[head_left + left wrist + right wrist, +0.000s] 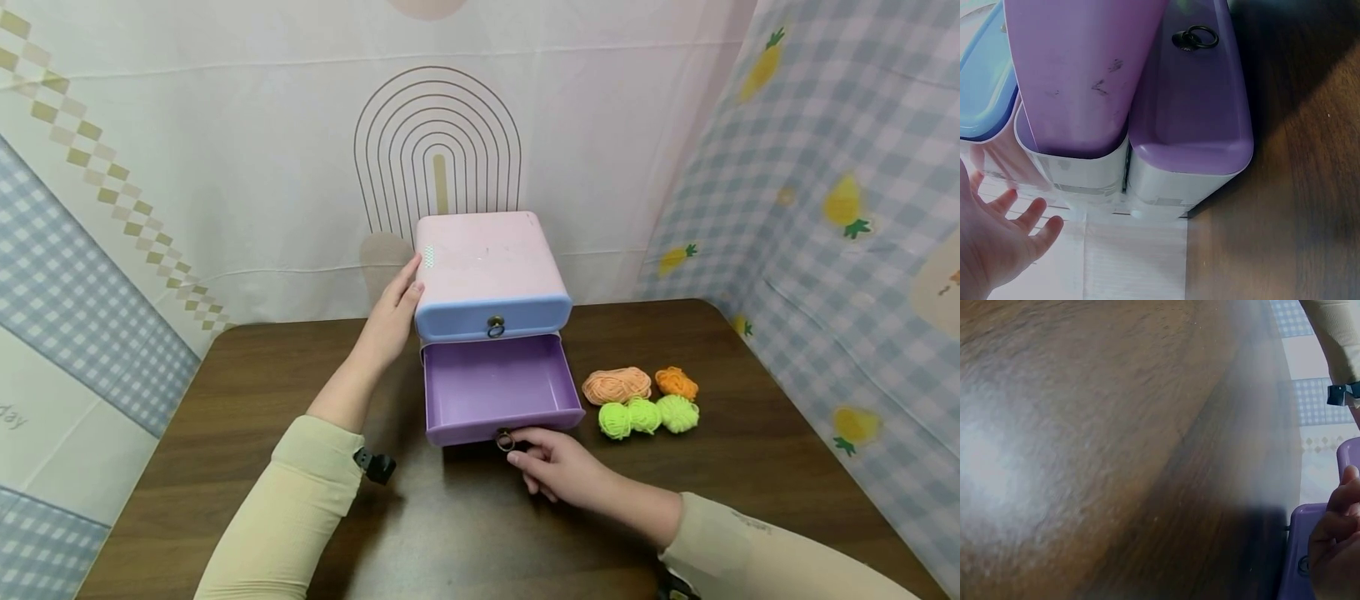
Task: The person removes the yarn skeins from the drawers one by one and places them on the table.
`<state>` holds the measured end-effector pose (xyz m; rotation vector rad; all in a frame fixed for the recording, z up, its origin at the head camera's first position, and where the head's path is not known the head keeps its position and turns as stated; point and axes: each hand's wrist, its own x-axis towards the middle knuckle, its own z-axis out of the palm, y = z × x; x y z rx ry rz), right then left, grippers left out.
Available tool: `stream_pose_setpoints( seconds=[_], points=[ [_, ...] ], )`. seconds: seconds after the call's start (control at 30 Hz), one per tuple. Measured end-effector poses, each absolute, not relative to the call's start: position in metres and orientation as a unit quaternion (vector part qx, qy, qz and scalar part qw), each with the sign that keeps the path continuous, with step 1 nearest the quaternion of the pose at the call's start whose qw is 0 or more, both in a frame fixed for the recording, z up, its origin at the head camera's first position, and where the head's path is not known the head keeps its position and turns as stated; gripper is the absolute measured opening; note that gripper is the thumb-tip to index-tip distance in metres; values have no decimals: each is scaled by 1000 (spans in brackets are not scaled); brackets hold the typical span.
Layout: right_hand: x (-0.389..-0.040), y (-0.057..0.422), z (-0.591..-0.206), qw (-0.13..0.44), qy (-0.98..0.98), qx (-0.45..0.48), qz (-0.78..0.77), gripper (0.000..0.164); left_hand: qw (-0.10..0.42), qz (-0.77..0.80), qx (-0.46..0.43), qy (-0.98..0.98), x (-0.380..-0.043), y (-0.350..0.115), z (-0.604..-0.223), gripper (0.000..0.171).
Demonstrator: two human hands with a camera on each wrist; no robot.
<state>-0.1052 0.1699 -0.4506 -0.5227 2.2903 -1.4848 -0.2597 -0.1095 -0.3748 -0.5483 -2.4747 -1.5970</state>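
A small drawer cabinet [483,254] with a pink top stands on the table. Its blue top drawer [450,321] is closed, while the purple drawer [465,432] below is pulled far out, its visible inside bare. Lowest, another purple drawer [1191,106] is closed in the left wrist view. My left hand [390,321] rests on the cabinet's left side, fingers extended. With thumb and index finger, my right hand [566,471] pinches the brass ring pull [505,442] on the extended drawer. In the right wrist view, that hand [1338,544] shows only partly at the edge.
Right of the cabinet lie a peach yarn skein [617,386], a small orange skein [677,383] and a bright green yarn bundle [645,417]. The brown table [285,392] meets a patterned cloth [285,167] behind, with checked cloth [825,167] to the right.
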Motion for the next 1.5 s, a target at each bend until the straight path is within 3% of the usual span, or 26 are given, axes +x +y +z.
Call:
stream_pose_setpoints(
  seconds=[0.57,1.5],
  points=[
    [-114,159,-441,143,810,-161,-546,32,69,-531,-181,-825,-261,-110,-375,55],
    [-189,145,-440,108,814,-136,-555,29,68,-528,-193,-824,-264,-112,-376,55]
  ],
)
